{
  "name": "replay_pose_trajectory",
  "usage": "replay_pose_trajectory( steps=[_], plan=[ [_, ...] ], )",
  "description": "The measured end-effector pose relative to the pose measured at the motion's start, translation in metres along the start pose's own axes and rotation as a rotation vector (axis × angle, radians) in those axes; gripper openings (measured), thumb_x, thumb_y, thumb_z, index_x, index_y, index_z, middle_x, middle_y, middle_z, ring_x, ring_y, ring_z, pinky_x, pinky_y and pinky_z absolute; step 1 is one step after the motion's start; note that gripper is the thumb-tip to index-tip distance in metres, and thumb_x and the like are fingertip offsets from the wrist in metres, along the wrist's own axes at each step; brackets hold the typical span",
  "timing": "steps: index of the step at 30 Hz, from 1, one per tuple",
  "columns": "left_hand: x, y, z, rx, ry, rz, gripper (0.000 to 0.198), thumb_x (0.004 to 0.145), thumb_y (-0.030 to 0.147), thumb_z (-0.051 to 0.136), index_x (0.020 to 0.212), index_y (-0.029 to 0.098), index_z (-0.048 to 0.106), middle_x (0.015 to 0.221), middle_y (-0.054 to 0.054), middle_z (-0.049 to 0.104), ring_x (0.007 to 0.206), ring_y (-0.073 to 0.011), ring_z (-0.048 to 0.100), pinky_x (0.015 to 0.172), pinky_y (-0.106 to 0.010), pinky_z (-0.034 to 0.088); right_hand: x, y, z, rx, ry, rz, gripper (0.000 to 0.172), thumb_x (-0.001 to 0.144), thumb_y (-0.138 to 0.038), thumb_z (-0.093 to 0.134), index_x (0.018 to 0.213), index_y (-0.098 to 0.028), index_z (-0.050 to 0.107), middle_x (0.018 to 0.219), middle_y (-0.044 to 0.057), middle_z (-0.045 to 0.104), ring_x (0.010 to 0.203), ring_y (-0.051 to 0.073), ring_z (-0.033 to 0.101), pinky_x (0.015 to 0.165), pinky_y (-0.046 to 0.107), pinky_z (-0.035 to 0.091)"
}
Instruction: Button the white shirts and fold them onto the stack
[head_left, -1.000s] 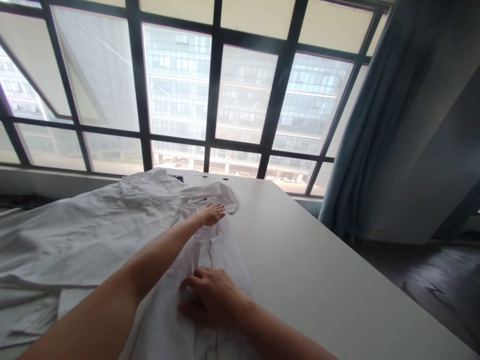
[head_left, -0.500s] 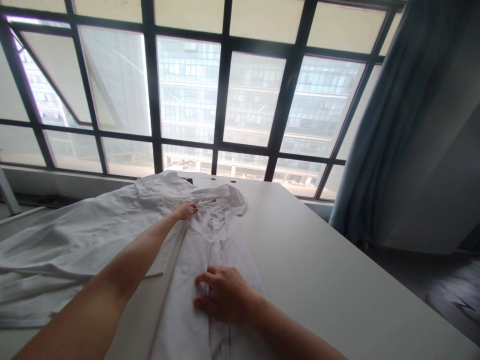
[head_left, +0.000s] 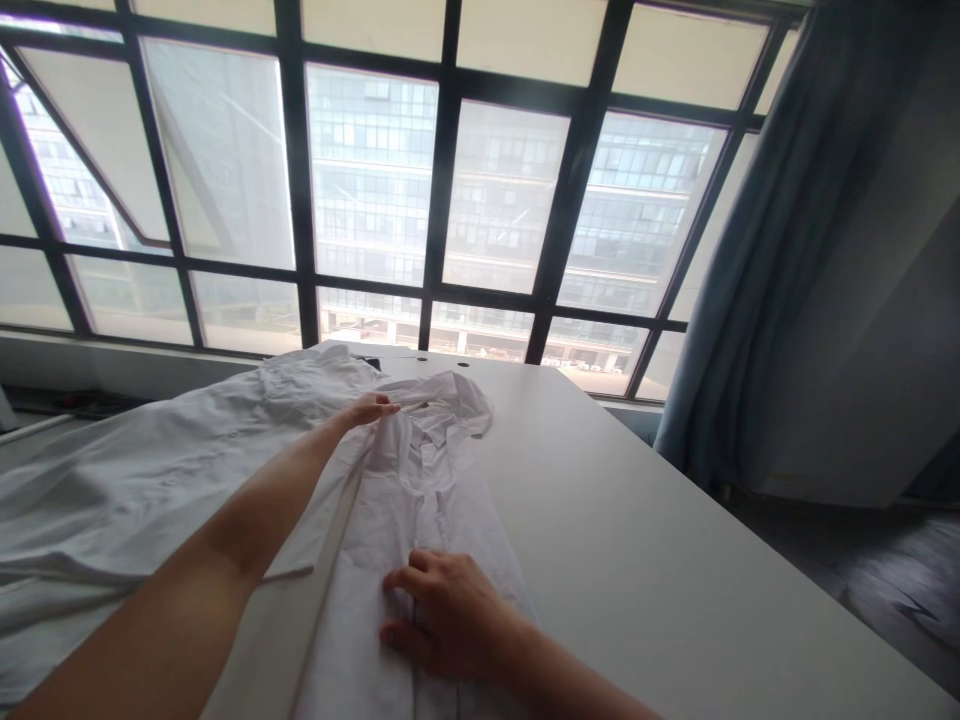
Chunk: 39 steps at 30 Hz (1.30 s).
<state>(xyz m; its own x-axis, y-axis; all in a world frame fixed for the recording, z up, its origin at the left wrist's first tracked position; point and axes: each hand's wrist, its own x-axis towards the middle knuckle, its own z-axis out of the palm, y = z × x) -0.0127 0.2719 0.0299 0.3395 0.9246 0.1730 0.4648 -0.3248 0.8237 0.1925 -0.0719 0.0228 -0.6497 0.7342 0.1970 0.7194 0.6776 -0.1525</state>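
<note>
A white collared shirt [head_left: 367, 570] lies lengthwise in front of me, its collar at the far end and its buttoned front facing up. My left hand [head_left: 373, 408] reaches out to the shirt's far left side near the collar, where its fingers are closed on the fabric. Over the middle of the shirt front is my right hand [head_left: 450, 610], palm down. Its thumb and index finger are apart and slightly bent, with no cloth seen gathered between them. Whether the palm touches the shirt is hidden.
Another white garment [head_left: 172, 450] lies spread and wrinkled to the left. Both lie on a white table [head_left: 637, 560], whose right edge runs diagonally. Beyond stand large framed windows [head_left: 375, 180], one pane tilted open. A blue-grey curtain [head_left: 750, 300] hangs at the right.
My left hand has shifted slightly, and the fabric around the collar now looks flatter and more spread. My right hand sits a little lower in view.
</note>
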Motion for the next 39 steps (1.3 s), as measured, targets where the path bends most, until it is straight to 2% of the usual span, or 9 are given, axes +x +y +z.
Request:
replay_pose_trajectory(
  steps=[4, 7, 11, 15, 19, 26, 30, 33, 39],
  plan=[
    [-0.016, 0.014, -0.003, -0.150, -0.034, 0.080, 0.038, 0.055, 0.046, 0.081, 0.066, 0.015, 0.064, 0.088, -0.009, 0.072, 0.082, -0.0226, 0.062, 0.071, -0.029, 0.044, 0.000, 0.001, 0.003, 0.016, -0.003, 0.011, 0.033, 0.088, -0.049, 0.060, 0.110, -0.025, 0.065, 0.093, 0.006, 0.069, 0.080, 0.021, 0.063, 0.066, 0.029, 0.047],
    [-0.024, 0.023, 0.001, -0.374, -0.059, 0.122, 0.036, 0.060, 0.044, 0.079, 0.067, 0.014, 0.061, 0.113, -0.017, 0.072, 0.093, -0.0251, 0.064, 0.076, -0.031, 0.047, 0.000, 0.001, 0.003, 0.020, 0.006, 0.013, 0.034, 0.088, -0.049, 0.060, 0.112, -0.025, 0.065, 0.095, 0.006, 0.069, 0.081, 0.020, 0.063, 0.067, 0.029, 0.046],
    [-0.023, 0.024, 0.008, -0.480, -0.081, 0.085, 0.038, 0.066, 0.047, 0.076, 0.070, 0.015, 0.055, 0.108, -0.018, 0.073, 0.080, -0.0225, 0.065, 0.065, -0.029, 0.046, -0.001, -0.001, 0.000, 0.003, 0.004, 0.012, 0.032, 0.088, -0.049, 0.061, 0.107, -0.024, 0.065, 0.094, 0.005, 0.069, 0.079, 0.020, 0.063, 0.064, 0.028, 0.044],
    [-0.012, 0.015, 0.008, -0.205, -0.005, 0.125, 0.047, 0.067, 0.060, 0.072, 0.072, 0.016, 0.057, 0.079, -0.007, 0.071, 0.067, -0.0191, 0.061, 0.058, -0.027, 0.043, -0.001, -0.002, -0.001, -0.010, 0.000, 0.011, 0.033, 0.088, -0.049, 0.061, 0.109, -0.024, 0.065, 0.094, 0.005, 0.070, 0.080, 0.019, 0.063, 0.063, 0.028, 0.043],
    [-0.006, 0.008, 0.007, 0.330, 0.116, 0.250, 0.040, 0.067, 0.054, 0.073, 0.066, 0.017, 0.058, 0.066, -0.003, 0.063, 0.069, -0.0212, 0.062, 0.066, -0.030, 0.046, -0.001, -0.001, 0.000, -0.026, 0.002, 0.007, 0.032, 0.088, -0.049, 0.060, 0.107, -0.023, 0.066, 0.091, 0.005, 0.069, 0.079, 0.019, 0.063, 0.062, 0.028, 0.042],
    [-0.049, 0.022, 0.028, 0.737, 0.228, 0.401, 0.031, 0.090, 0.040, 0.054, 0.105, 0.018, 0.070, 0.121, -0.012, 0.068, 0.117, -0.0308, 0.058, 0.103, -0.046, 0.039, -0.001, 0.000, 0.000, -0.020, 0.001, 0.004, 0.029, 0.090, -0.049, 0.058, 0.099, -0.023, 0.067, 0.090, 0.005, 0.069, 0.077, 0.018, 0.063, 0.062, 0.028, 0.042],
    [-0.090, 0.019, 0.046, 0.821, 0.051, 0.470, 0.045, 0.096, 0.049, 0.044, 0.120, 0.019, 0.068, 0.134, -0.012, 0.063, 0.125, -0.0289, 0.055, 0.111, -0.044, 0.035, 0.000, -0.004, -0.002, -0.031, -0.030, 0.005, 0.035, 0.091, -0.053, 0.055, 0.092, -0.021, 0.068, 0.089, 0.005, 0.068, 0.075, 0.017, 0.062, 0.062, 0.027, 0.041],
    [-0.106, 0.008, 0.058, 0.834, -0.113, 0.379, 0.066, 0.097, 0.058, 0.037, 0.141, 0.012, 0.053, 0.152, -0.017, 0.045, 0.141, -0.0303, 0.040, 0.117, -0.044, 0.028, 0.000, -0.006, -0.005, -0.035, -0.051, 0.009, 0.037, 0.092, -0.053, 0.053, 0.094, -0.019, 0.068, 0.092, 0.005, 0.067, 0.076, 0.018, 0.062, 0.062, 0.028, 0.041],
    [-0.088, -0.004, 0.070, 0.757, -0.295, 0.225, 0.078, 0.097, 0.062, 0.029, 0.154, 0.009, 0.033, 0.161, -0.017, 0.022, 0.151, -0.0286, 0.018, 0.121, -0.045, 0.017, 0.000, -0.005, -0.003, 0.014, -0.046, 0.028, 0.043, 0.090, -0.055, 0.057, 0.111, -0.019, 0.066, 0.100, 0.009, 0.065, 0.086, 0.021, 0.062, 0.072, 0.030, 0.047]
  ],
)
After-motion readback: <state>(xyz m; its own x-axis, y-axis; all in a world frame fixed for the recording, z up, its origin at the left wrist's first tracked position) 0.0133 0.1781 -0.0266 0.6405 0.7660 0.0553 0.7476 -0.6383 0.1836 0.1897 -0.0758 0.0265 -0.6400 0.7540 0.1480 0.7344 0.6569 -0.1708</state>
